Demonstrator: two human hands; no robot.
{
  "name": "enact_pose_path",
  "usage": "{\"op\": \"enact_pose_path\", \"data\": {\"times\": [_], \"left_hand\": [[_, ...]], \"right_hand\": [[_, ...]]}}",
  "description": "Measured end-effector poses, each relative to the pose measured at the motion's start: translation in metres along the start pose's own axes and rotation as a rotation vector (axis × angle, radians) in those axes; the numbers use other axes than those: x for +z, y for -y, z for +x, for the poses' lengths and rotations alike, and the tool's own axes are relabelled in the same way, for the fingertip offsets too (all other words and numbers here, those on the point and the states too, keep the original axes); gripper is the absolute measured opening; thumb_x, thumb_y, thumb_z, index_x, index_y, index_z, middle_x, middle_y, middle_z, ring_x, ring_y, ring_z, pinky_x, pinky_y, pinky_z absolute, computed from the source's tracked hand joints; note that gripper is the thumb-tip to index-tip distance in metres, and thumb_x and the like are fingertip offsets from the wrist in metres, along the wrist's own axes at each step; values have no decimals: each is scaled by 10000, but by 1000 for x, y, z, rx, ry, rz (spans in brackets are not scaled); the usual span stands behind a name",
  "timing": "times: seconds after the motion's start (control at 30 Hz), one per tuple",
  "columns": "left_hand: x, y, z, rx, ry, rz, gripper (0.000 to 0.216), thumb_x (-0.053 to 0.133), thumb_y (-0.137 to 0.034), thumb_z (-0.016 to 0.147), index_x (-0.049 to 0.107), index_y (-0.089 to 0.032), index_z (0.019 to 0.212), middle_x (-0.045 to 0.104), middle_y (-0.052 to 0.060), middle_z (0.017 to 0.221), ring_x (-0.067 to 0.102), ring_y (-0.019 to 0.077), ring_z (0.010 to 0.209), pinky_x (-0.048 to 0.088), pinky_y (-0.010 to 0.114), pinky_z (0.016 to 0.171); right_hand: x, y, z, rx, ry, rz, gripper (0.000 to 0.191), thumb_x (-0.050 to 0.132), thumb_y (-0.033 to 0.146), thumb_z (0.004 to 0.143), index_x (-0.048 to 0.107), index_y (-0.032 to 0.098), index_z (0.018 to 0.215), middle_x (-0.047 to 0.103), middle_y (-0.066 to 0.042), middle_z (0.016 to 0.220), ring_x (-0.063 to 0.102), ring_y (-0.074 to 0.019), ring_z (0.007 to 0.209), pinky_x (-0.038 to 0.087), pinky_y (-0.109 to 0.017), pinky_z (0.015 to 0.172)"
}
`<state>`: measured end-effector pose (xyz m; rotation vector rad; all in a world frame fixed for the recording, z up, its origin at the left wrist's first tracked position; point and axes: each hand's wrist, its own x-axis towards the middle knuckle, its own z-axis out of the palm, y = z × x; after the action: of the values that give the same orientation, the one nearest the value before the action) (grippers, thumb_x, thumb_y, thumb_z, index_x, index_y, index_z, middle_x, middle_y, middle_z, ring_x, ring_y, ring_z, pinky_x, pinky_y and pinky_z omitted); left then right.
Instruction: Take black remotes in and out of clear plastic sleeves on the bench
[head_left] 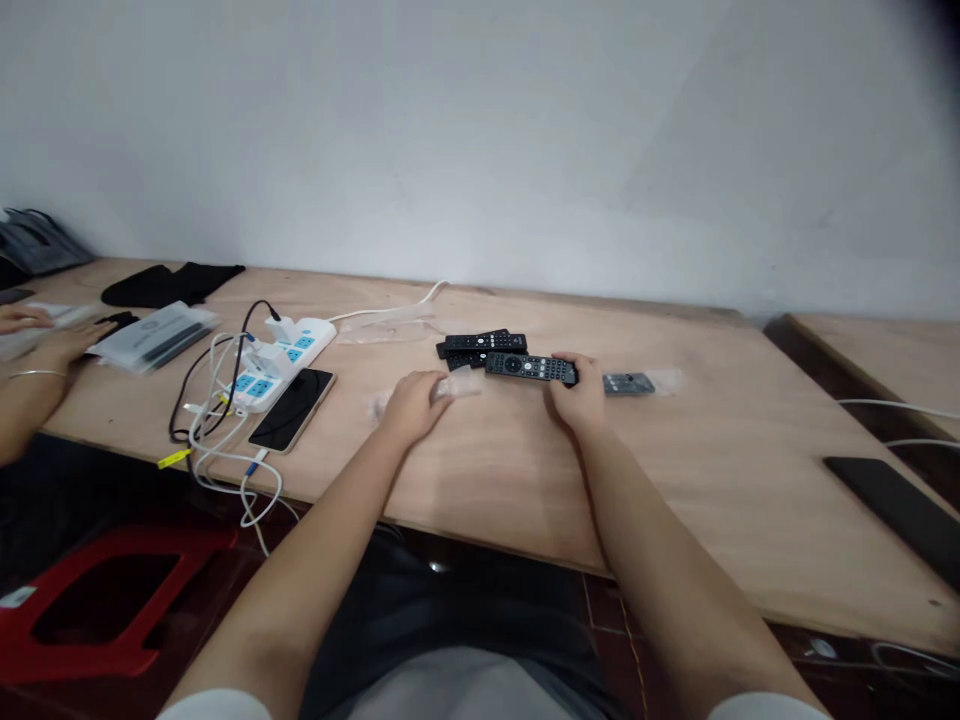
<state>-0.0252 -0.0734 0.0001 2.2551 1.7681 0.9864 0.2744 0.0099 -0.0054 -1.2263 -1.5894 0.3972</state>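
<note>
My right hand is closed around one end of a black remote control, its buttons facing up. Just behind that remote, several more black remotes lie in a small overlapping pile. My left hand has its fingers curled over a crumpled clear plastic sleeve, which sticks out on both sides of the hand. To the right of my right hand, another remote lies on the table in a clear sleeve, partly hidden by the hand.
On the wooden table, a power strip with tangled cables and a phone lie left. A flat plastic sleeve is behind. Another person's hands are at far left near packaged items. A dark slab lies right.
</note>
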Motion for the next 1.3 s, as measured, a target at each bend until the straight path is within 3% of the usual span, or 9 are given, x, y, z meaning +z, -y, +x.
{"op": "enact_pose_path", "data": {"times": [0.17, 0.57, 0.83, 1.03, 1.3], "left_hand": [[-4, 5, -4, -35, -62, -58, 357, 682, -397, 911, 673, -210, 1216, 723, 113, 1204, 654, 285, 1132, 474, 439, 1036], [-1, -7, -4, 53, 17, -130, 407, 699, -410, 905, 670, -223, 1265, 725, 108, 1217, 662, 279, 1132, 468, 442, 1041], [2, -7, -4, 50, 18, -109, 463, 750, -431, 863, 662, -235, 1273, 722, 113, 1211, 654, 296, 1142, 466, 459, 1032], [1, -6, -4, 21, -28, -118, 510, 783, -424, 833, 652, -217, 1280, 715, 125, 1238, 655, 302, 1138, 465, 453, 1036], [0, -10, -4, 52, -8, -138, 381, 737, -314, 870, 668, -227, 1235, 697, 102, 1216, 635, 277, 1154, 479, 435, 1043]], "right_hand": [[0, 0, 1, -25, 141, 35, 448, 581, 157, 663, 690, 236, 1089, 627, -95, 1129, 621, -297, 1090, 435, -539, 1100], [7, 21, -10, -64, 378, 95, 467, 551, 142, 678, 677, 272, 1109, 671, -56, 1160, 626, -275, 1149, 428, -515, 1118], [14, 23, -14, -69, 398, 98, 471, 545, 148, 691, 664, 275, 1129, 670, -55, 1170, 622, -268, 1154, 435, -510, 1103], [12, 20, -11, -22, 320, 126, 442, 540, 157, 682, 659, 265, 1094, 671, -59, 1176, 614, -274, 1167, 419, -510, 1118], [16, 25, -16, -73, 403, 116, 455, 549, 170, 694, 668, 265, 1123, 668, -60, 1168, 618, -274, 1146, 429, -507, 1101]]}}
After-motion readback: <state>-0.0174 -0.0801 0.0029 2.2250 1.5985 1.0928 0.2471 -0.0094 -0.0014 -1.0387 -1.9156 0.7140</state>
